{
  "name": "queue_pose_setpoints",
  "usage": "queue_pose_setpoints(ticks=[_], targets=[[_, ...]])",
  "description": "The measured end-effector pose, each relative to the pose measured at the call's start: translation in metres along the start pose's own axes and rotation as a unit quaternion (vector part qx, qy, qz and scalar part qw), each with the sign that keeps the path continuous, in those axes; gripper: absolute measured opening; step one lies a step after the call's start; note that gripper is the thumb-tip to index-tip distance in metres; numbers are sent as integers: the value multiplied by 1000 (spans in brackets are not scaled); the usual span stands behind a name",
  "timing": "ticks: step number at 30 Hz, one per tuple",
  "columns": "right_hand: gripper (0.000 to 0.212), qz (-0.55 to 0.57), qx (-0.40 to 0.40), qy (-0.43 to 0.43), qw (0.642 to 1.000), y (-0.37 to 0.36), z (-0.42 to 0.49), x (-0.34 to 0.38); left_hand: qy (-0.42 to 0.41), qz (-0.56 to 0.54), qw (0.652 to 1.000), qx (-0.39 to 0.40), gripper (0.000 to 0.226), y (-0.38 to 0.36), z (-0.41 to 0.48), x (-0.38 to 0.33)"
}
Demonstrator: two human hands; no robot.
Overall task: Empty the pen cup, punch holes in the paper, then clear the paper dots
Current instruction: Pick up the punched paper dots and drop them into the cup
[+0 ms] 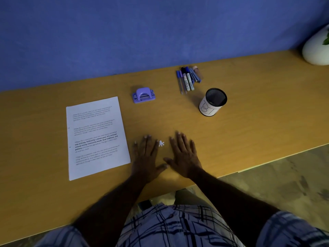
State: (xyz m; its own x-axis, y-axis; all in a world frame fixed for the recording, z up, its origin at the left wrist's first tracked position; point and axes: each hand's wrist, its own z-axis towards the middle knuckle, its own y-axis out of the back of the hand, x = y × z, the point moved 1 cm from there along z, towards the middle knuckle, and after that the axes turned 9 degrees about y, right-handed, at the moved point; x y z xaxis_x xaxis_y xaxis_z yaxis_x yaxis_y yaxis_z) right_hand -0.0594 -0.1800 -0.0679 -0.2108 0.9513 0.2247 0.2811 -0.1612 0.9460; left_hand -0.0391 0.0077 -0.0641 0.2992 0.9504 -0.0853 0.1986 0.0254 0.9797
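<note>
So, pen cup (213, 101) is empty w/ pens (188, 78) piled behind it, done. Paper (97, 138) lies left on the worktop (249, 122), holes look punched along its left edge, tho tiny. Paper dots (161, 143) sit btwn my left hand (146, 154) & right hand (183, 154), fingers flat, spread, holding nothing. Left: clear the dots.

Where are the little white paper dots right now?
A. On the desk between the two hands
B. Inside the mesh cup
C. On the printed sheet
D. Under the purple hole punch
A. The paper dots lie in a small heap on the bare desk, in the gap between the left hand and the right hand, both resting flat with fingers spread.
</note>
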Motion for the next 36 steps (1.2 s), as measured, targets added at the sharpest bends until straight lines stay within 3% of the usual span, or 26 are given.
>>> queue_pose_setpoints(ticks=[11, 17, 24, 31, 36], targets=[[78, 47, -22, 55, 997, 13, 10, 1, -16, -15, 1000, 10, 92, 4, 11, 8], [47, 55, -73, 73, 993, 28, 29, 5, -16, -62, 998, -5, 58, 18, 24, 17], [31, 144, -114, 74, 980, 29, 44, 1, 33, -150, 988, -25, 29, 25, 37, 12], [29, 194, -161, 63, 966, 22, 49, 4, 75, -216, 971, -66, 17, 18, 42, 13], [28, 185, -140, 60, 971, 21, 50, 4, 86, -253, 960, -88, 14, 12, 39, 11]])
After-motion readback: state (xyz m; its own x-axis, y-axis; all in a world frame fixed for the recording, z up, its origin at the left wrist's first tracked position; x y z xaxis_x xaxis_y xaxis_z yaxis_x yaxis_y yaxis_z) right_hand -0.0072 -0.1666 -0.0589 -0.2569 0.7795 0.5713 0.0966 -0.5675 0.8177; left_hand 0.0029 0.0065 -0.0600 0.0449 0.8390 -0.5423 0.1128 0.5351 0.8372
